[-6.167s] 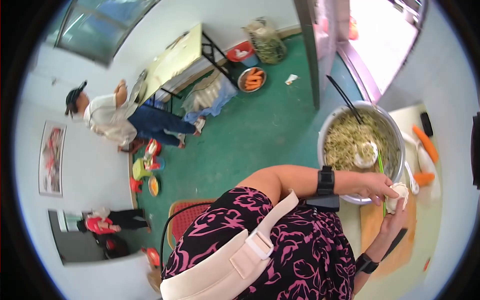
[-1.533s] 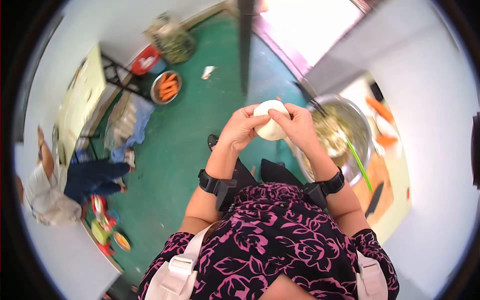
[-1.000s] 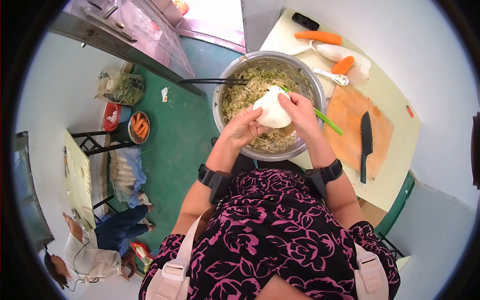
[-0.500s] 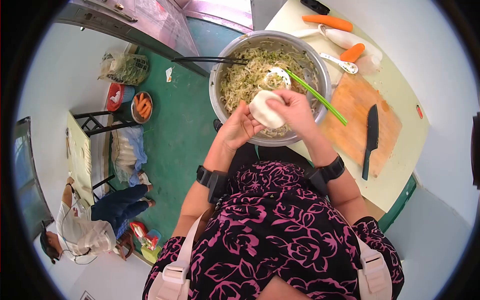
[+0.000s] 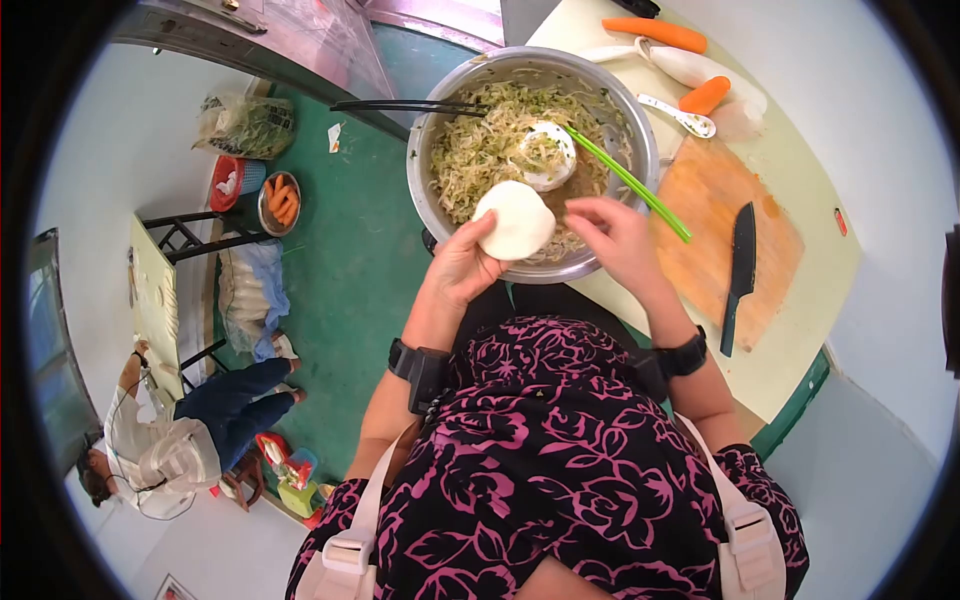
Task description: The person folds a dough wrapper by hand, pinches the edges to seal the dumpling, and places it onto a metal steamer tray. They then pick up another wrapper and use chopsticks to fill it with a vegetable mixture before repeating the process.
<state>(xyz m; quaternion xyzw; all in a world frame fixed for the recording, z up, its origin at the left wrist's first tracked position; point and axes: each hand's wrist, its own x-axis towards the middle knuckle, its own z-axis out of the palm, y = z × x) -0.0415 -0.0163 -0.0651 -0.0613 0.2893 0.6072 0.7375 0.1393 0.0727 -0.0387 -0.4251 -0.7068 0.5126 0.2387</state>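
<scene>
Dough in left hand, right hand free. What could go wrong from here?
1. The white round dough disc rests loosely on the left hand at the near rim of the steel bowl; it may sag or slip to the green floor.
2. The black chopsticks jut past the rim; a nudge could tip them off.
3. The black knife lies by the right forearm; an elbow could catch it.

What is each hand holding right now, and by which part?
The left hand cradles the round white dough wrapper from underneath, fingers along its lower edge. The right hand is open and holds nothing.
</scene>
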